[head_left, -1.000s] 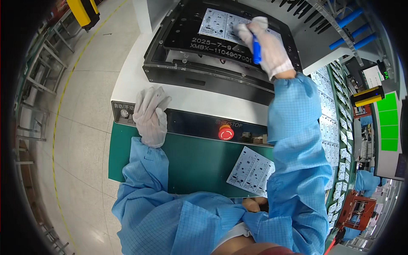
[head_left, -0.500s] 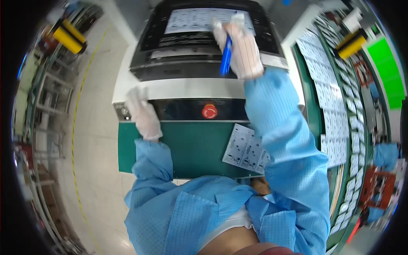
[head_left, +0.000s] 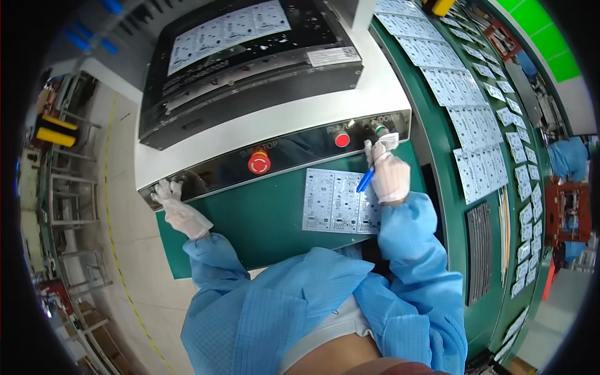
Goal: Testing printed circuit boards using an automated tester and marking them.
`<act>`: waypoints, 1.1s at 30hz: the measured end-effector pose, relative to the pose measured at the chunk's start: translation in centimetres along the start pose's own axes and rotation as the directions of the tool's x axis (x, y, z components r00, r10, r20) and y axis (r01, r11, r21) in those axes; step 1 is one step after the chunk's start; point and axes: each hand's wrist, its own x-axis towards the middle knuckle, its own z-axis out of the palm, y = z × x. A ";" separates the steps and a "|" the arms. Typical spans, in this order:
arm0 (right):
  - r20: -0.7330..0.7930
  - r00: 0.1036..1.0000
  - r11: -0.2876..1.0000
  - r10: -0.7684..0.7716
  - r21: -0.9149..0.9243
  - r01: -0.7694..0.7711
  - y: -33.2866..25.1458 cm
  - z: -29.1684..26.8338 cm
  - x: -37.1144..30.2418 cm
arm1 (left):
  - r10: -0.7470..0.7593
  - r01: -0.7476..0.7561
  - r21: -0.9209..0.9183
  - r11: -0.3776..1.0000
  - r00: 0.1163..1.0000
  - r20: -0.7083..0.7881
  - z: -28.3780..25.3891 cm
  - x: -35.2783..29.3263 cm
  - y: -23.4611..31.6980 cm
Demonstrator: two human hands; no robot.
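My right hand (head_left: 392, 176), in a white glove, is closed around a blue pen (head_left: 365, 180). Its fingers are at the right end of the machine's black control strip (head_left: 300, 152), just below a green-ringed button (head_left: 379, 130). A small white piece (head_left: 390, 140) shows at those fingertips; I cannot make out what it is. My left hand (head_left: 180, 209), gloved too, rests with fingers apart on the strip's left end, covering whatever is beneath. A white circuit board panel (head_left: 317, 201) lies on the green work surface by my right wrist. Another panel (head_left: 230, 32) sits in the black fixture (head_left: 262, 72).
A red emergency stop button (head_left: 259, 163) and a smaller red button (head_left: 342, 139) stick out of the strip. To the right, a green bench (head_left: 437, 134) carries rows of board panels (head_left: 465, 122) and a stack of dark strips (head_left: 479, 253). Yellow floor tape (head_left: 119, 269) runs at left.
My right hand has come down from the panel in the fixture to the strip's right end, still with the pen. My left hand has settled on the left end. The view has turned.
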 end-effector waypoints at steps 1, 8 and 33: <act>0.060 0.998 0.999 -0.003 -0.037 0.005 -0.1 -0.9 0.5 | 0.053 -0.054 0.018 0.998 0.998 0.018 -0.1 0.1 -0.4; -0.083 0.938 0.811 -0.337 0.481 0.333 -4.6 -3.3 -3.3 | 0.167 -0.166 0.014 0.986 0.981 -0.101 -1.3 0.0 1.2; -0.019 0.197 -0.126 0.980 0.709 0.694 9.2 -18.4 -19.7 | 0.413 0.885 0.435 0.166 -0.463 0.784 11.3 -31.4 27.5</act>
